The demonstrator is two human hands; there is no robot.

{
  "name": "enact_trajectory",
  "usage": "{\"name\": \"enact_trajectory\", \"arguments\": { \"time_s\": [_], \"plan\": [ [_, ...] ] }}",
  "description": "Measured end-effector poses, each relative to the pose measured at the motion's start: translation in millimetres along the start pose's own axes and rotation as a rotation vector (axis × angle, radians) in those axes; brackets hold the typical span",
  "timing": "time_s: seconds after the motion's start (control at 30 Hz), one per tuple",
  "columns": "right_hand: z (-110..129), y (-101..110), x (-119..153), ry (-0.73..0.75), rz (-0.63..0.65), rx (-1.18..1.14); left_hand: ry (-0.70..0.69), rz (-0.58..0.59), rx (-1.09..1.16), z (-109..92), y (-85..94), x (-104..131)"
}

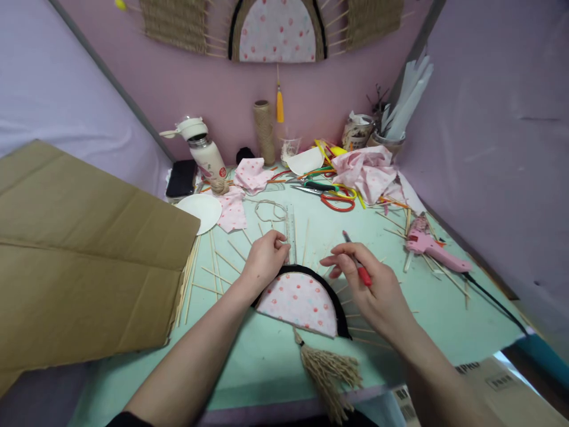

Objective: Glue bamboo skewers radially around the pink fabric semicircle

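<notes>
My left hand [265, 261] is closed, its fingertips at the lower left edge of a clear ruler [291, 231]. Its wrist crosses the left side of a half-round panel [300, 302] of pink spotted cloth with a black rim. Thin wooden sticks [229, 261] fan out around the rim, and a twine tassel [331, 370] hangs from the straight edge. Over the sticks on the right, my right hand [371, 284] grips a red pen [364, 275] between thumb and fingers, with the index finger stretched forward.
A large cardboard sheet [89, 255] rises at left. Scissors [329, 190], pink cloth [367, 172], a bottle [207, 154] and a twine roll [264, 133] stand or lie at the back. A pink glue gun [438, 252] with a black cord lies at right.
</notes>
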State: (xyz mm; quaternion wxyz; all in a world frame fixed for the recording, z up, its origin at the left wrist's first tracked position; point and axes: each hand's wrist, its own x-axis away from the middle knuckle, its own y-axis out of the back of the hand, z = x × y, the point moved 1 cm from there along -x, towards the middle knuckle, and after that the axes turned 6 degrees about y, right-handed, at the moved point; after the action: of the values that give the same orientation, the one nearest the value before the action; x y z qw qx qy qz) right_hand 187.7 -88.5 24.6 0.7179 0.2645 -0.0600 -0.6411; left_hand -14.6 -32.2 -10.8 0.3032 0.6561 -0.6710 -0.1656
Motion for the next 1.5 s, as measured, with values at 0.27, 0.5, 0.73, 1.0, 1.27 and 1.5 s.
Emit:
{"name": "enact_trajectory", "arguments": {
  "time_s": [0.27, 0.5, 0.73, 1.0, 1.27, 1.5],
  "plan": [
    [-7, -29, -10, -0.034, -0.059, -0.006, -0.009, -0.02, -0.022, 1, -1.0, -5],
    [-18, -41, -10, -0.11, -0.163, -0.165, 0.007, 0.0, 0.074, 3, 3.3, 2],
    [-26, -46, -6, -0.156, -0.158, -0.238, 0.05, 0.078, 0.05, 5, 0.6, 9],
    [-27, -47, -5, -0.155, -0.148, -0.242, 0.054, 0.07, 0.063, 6, 0.1, 8],
    [-29, -48, -4, -0.171, -0.135, -0.23, -0.014, 0.064, -0.05, 2, 2.1, 8],
    [-31, -51, -5, -0.164, -0.107, -0.239, -0.002, 0.079, -0.113, -2, 2.6, 5]
  ]
}}
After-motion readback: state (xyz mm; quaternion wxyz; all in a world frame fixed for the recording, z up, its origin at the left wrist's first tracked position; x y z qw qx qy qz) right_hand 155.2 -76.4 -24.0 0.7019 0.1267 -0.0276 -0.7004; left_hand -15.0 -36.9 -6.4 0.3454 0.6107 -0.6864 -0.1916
